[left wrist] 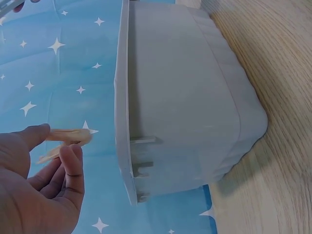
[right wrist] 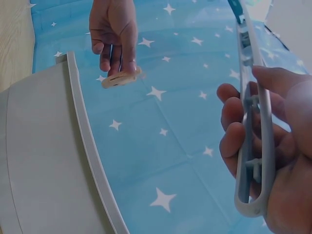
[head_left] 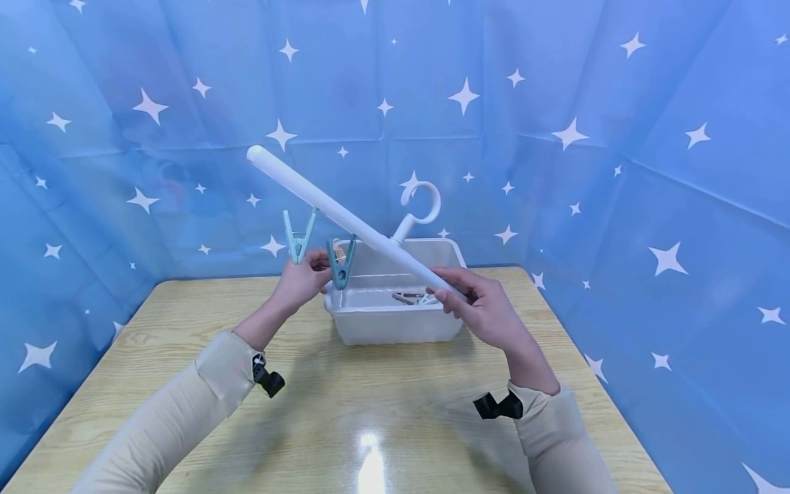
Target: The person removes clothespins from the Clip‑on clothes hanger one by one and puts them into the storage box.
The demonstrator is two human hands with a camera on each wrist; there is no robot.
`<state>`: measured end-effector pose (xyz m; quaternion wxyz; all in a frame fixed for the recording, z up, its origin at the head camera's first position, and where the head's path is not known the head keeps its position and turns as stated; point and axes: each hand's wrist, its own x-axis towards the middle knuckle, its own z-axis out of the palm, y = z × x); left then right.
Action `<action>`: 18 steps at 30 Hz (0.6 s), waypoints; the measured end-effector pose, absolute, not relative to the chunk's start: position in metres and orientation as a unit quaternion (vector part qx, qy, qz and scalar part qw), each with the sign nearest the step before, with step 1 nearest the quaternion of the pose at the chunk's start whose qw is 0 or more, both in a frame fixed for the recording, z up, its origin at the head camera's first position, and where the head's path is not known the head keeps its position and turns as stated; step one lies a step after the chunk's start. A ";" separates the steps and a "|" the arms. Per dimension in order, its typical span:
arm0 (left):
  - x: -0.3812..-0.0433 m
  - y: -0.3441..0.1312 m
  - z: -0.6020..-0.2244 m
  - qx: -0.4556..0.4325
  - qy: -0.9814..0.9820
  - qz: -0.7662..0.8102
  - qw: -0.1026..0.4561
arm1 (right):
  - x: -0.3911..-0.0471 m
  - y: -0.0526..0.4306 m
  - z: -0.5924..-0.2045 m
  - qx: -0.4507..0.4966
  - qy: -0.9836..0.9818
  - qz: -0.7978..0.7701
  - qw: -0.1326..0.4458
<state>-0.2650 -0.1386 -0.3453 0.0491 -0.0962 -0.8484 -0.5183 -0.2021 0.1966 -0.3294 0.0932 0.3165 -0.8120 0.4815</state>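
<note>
My right hand [head_left: 487, 309] grips one end of a white plastic hanger [head_left: 354, 223], its bar slanting up to the left and its hook [head_left: 432, 206] pointing up. Two clothespins hang clipped to the bar: a pale teal clothespin [head_left: 297, 245] and a darker teal clothespin [head_left: 341, 266]. Behind them, my left hand [head_left: 301, 283] pinches a pale orange clothespin [left wrist: 70, 136] between thumb and fingers, near the left rim of the white bin. In the right wrist view the thumb and fingers curl around the hanger's hollow underside [right wrist: 253, 163].
The white plastic bin [head_left: 398, 328] stands toward the back of the wooden table [head_left: 345, 405], below the hanger. Several clothespins [head_left: 407, 298] lie inside it. A blue curtain with white stars [head_left: 395, 68] hangs around the table's back and sides.
</note>
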 end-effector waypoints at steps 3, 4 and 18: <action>-0.264 -0.139 -0.346 -0.095 -0.849 -0.517 0.051 | -0.202 0.196 -0.329 0.317 -0.812 0.482 0.091; -0.264 -0.140 -0.346 -0.095 -0.849 -0.517 0.051 | -0.202 0.196 -0.329 0.317 -0.812 0.483 0.090; -0.255 -0.145 -0.340 -0.105 -0.838 -0.533 0.060 | -0.201 0.194 -0.328 0.317 -0.813 0.481 0.090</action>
